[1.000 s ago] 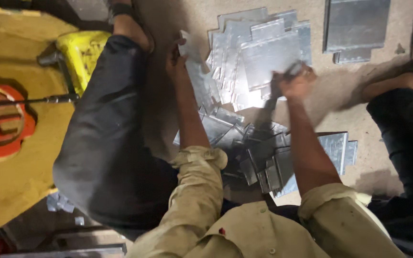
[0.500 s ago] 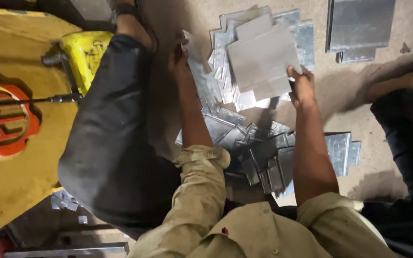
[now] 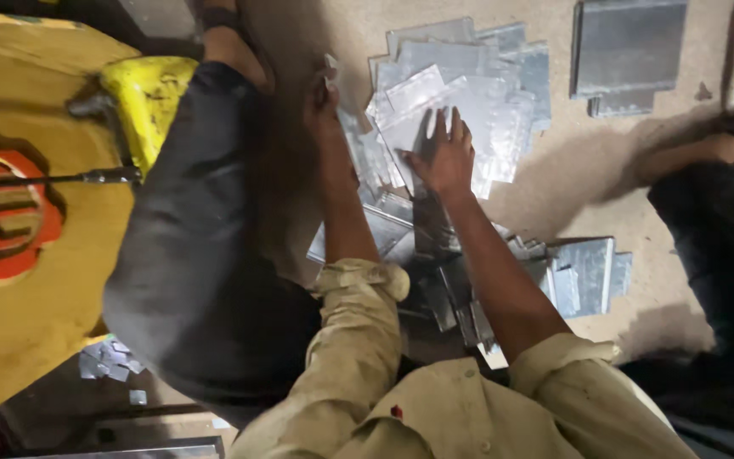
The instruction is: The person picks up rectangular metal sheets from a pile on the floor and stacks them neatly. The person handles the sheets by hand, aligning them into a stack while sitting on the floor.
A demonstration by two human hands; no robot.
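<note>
Yellow machine body (image 3: pixel 19 280) with an orange emblem: far left, filling that edge.
Dark trouser leg (image 3: pixel 197 280): stretched along the left of the work, foot toward the top.
Concrete floor (image 3: pixel 605 195): pale, dusty, bearing everything below.
Loose pile of sheet-metal pieces (image 3: pixel 477 93): top centre, grey and shiny, overlapping at odd angles, directly under the right hand.
Neat stack of sheet metal (image 3: pixel 630 51): top right, squared up, well apart from the hands.
Second heap of cut pieces (image 3: pixel 571 272): near the lap, between the forearms and to their right.
Right hand (image 3: pixel 443 157): palm down, fingers spread flat on the top sheet of the loose pile, pressing rather than pinching.
Left hand (image 3: pixel 323 102): at the pile's left edge, apparently closed on a small bright piece; exact finger position cannot be told.
Small offcuts (image 3: pixel 108 361): scattered low left, beside the machine.

Handling, as judged: thin, stiff, light singly, slick face to face, edges likely sharp; best slid by the flat palm, then lifted by one free edge.
</note>
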